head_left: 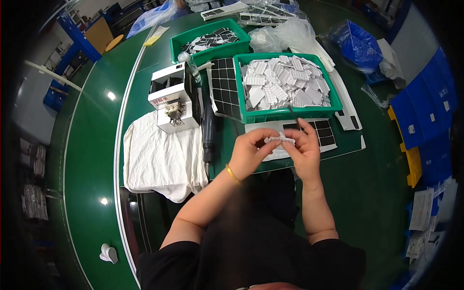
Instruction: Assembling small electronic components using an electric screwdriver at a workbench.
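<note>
In front of my body, both hands meet at the table's near edge around a small white plastic piece (280, 139). My left hand (249, 151) pinches its left end between thumb and fingers. My right hand (305, 151) is closed on the right end, fingertips partly covering it. A thin dark thing (294, 114) shows by the raised fingers of my right hand; its kind is unclear. Just beyond my hands stands a green bin (290, 116) heaped with white ribbed plastic pieces (282, 82). Beneath my hands lies a white sheet with black squares (325, 133).
Left of my hands, a white-and-black tabletop machine (176, 99) stands behind a white cloth (162, 159). A dark electric screwdriver (208, 133) lies beside it. Another sheet of black squares (224, 87) leans near the bin. Farther back, a second green bin (176, 46) holds black and white pieces.
</note>
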`<state>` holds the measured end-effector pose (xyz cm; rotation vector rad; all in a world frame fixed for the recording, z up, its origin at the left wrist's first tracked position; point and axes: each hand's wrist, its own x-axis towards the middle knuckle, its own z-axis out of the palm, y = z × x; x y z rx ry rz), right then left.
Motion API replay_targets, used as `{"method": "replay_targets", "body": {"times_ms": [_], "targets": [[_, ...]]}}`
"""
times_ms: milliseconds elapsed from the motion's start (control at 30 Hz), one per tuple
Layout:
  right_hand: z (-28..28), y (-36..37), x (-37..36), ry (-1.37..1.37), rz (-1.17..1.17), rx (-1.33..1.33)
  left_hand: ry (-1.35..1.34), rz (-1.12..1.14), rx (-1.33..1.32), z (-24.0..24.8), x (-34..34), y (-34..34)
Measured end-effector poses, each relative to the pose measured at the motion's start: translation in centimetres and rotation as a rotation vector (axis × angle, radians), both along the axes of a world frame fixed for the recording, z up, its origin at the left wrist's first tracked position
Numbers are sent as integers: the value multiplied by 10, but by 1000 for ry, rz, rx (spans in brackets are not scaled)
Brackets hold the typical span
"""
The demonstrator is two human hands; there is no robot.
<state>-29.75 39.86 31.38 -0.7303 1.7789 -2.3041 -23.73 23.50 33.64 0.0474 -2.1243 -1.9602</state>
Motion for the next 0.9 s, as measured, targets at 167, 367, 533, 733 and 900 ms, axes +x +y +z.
{"method": "replay_targets", "body": {"times_ms": [167, 367, 533, 733, 900], "targets": [[3, -5, 20, -156, 16, -74, 52, -86, 209, -19, 29, -3], [-2, 4, 26, -203, 6, 12, -14, -111, 291, -24, 47, -5], [6, 17, 17, -60, -218, -93, 3, -6, 329, -24, 50, -1], [35, 9, 45, -156, -80, 70, -18, 8, 315, -16, 55, 4], [22, 7, 50, -58, -102, 195, -25, -15, 215, -15, 58, 5]]}}
